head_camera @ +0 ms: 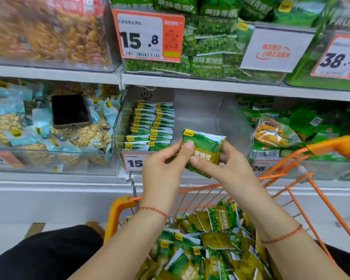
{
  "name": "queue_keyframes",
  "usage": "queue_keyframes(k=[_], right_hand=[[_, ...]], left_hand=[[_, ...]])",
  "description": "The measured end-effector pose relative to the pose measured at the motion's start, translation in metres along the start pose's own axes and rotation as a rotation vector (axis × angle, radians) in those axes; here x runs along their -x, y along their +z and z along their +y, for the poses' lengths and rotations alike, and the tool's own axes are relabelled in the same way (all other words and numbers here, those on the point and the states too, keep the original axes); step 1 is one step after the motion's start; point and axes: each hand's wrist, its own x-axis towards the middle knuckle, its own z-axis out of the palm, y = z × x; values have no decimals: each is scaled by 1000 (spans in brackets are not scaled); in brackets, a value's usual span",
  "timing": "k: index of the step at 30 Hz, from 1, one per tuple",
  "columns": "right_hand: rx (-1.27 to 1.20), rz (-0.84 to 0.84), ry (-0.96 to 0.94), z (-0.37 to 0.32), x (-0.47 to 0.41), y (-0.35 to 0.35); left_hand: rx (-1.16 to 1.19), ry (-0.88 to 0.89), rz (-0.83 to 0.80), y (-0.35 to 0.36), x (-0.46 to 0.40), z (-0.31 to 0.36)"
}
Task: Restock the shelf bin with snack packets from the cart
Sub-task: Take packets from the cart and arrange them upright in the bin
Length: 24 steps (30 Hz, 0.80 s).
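Holding a small stack of green snack packets between both hands, I keep it in front of the clear shelf bin, above the orange cart. My left hand pinches the stack's left edge, thumb on the front face. Inside the bin, two neat rows of matching packets fill the left side; its right side is bare. My right hand grips the stack's right side, fingers curled round it. Below, loose packets lie heaped in the cart. A dark phone rests on the peanut bags at far left.
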Motion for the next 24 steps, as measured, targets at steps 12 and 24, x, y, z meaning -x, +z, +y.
queue_keyframes(k=[12,24], right_hand=[[186,-207,207,15,-132,16],[401,-596,253,44,-160,34]], left_hand=[[-711,579,172,-111,-92,-18],[-753,682,207,-106,-119,-25]])
